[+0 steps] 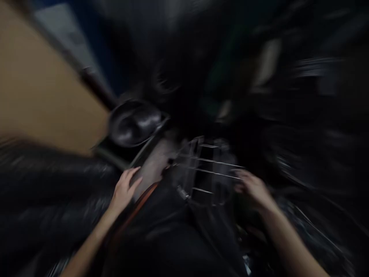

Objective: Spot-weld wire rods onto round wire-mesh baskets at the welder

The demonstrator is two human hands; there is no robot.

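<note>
The view is dark and smeared by motion. My left hand (124,189) is at the left of centre, its thumb and fingers apart with nothing between them, near the edge of a dark tray-like frame (144,148). On that frame rests a round, shiny dark bowl-like object (134,122). Right of centre, my right hand (249,185) has its fingers curled at the ends of thin metal rods of a wire rack (206,165). Blur hides how firmly the fingers close on the rack.
A large tan panel (46,88) fills the upper left, with a blue upright strip (99,46) beside it. Black sheeting (52,200) lies at the left, and more dark, glossy material (314,227) at the right. An orange-brown strip (144,196) runs beside my left forearm.
</note>
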